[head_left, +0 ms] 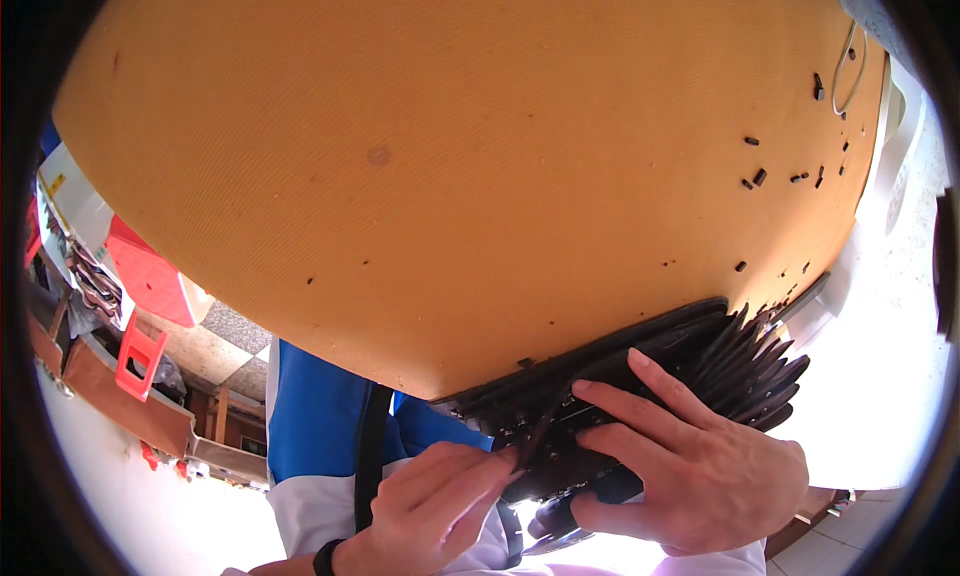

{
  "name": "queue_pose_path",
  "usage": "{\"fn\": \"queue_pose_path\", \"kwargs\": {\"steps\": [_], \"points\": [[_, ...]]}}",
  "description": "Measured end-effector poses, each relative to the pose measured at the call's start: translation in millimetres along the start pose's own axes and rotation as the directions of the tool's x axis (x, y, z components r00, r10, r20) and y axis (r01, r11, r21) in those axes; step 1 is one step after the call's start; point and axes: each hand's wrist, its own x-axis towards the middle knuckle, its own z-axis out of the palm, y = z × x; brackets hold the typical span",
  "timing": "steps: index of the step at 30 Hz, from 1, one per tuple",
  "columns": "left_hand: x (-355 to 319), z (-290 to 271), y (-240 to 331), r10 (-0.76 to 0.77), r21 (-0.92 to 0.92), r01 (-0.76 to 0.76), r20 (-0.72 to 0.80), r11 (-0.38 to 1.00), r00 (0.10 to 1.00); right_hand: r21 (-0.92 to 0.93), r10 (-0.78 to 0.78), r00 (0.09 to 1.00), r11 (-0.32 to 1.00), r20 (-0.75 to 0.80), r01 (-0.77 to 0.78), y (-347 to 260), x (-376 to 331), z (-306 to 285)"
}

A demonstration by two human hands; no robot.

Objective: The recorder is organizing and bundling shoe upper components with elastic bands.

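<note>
A thick bundle of dark, flat, strap-like strips (765, 376) lies at the table's near edge, partly overhanging it. Its tapered ends fan out to the right. My right hand (700, 466) spreads its fingers over the bundle, with the thumb at the lower side, gripping it. Close by on the left, my left hand (430, 501) is closed in a pinch at the end of one narrow dark strip (538, 438). The fingertips hide part of that end. Small light specks show on the strips between the hands.
An orange-tan ribbed table surface (450, 176) fills most of the view. Small dark offcuts (760, 177) are scattered at its right, near a thin pale loop (848, 71). Red plastic stools (150, 276) and a cardboard box (125, 401) stand on the floor at left.
</note>
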Motion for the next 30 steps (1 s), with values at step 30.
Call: {"fn": "queue_pose_path", "kwargs": {"steps": [30], "points": [[-25.4,13.0,-15.3,-0.242,-0.006,0.242,0.040,0.970,0.969,-0.063,-0.128,0.988,0.990,-0.081,0.123,-0.7,11.8,10.6]]}}
